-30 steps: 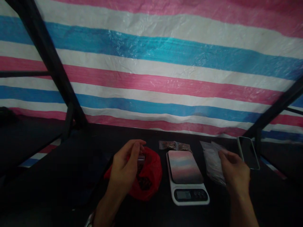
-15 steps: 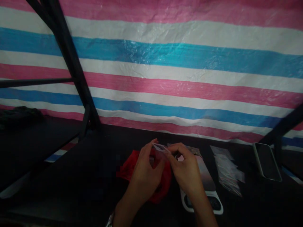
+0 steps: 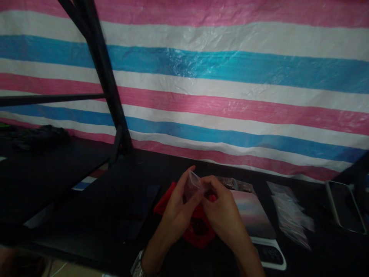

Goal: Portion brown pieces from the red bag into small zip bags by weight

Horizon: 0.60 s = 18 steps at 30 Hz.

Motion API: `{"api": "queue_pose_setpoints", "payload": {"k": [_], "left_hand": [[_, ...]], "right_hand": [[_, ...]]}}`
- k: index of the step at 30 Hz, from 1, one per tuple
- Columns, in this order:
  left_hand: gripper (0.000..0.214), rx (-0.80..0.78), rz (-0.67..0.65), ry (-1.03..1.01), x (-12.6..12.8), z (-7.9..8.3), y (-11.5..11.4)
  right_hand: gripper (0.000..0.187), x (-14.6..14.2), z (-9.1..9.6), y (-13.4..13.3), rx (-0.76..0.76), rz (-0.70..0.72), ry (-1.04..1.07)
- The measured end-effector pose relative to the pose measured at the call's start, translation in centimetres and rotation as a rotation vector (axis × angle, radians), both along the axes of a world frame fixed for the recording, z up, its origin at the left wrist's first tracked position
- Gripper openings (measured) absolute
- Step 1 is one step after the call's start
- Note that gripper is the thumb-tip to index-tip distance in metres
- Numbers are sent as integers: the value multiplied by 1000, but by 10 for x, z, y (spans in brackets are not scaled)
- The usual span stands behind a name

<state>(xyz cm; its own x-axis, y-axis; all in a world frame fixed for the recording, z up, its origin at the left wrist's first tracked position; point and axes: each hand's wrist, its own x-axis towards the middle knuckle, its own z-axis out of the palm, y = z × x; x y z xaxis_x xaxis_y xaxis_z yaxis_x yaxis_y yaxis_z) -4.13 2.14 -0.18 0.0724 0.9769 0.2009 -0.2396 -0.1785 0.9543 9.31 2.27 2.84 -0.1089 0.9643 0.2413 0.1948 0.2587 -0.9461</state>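
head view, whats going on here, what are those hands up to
A person holds a small clear bag between the left hand and the right hand, over a red bag with dark contents. Its mouth looks open; whether anything is inside is hard to tell. The scale sits beside the red bag, partly behind the right arm, with filled packets just beyond it and a pile of clear bags to its right.

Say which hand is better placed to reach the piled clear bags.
Likely the right hand: it is nearer the clear bags than the left hand, though both are at a small bag.
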Motion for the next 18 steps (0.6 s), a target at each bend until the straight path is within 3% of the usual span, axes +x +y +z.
{"api": "queue_pose_setpoints", "payload": {"k": [4,7,12,16,18], "left_hand": [[74,-82,1,-7,-9,2,3],[78,-111,-50,16,-15,2,3],[72,-104,-224,95,-19,0,-2],[80,-75,-273,202,-17,0,-6],[69,-75,-267,264,-18,3,-5]], "right_hand": [[27,11,5,-4,3,167,-10],[36,22,6,-4,43,190,13],[20,30,3,-1,114,132,-105],[24,30,0,-1,186,136,-215],[27,30,0,-1,179,146,-242]]}}
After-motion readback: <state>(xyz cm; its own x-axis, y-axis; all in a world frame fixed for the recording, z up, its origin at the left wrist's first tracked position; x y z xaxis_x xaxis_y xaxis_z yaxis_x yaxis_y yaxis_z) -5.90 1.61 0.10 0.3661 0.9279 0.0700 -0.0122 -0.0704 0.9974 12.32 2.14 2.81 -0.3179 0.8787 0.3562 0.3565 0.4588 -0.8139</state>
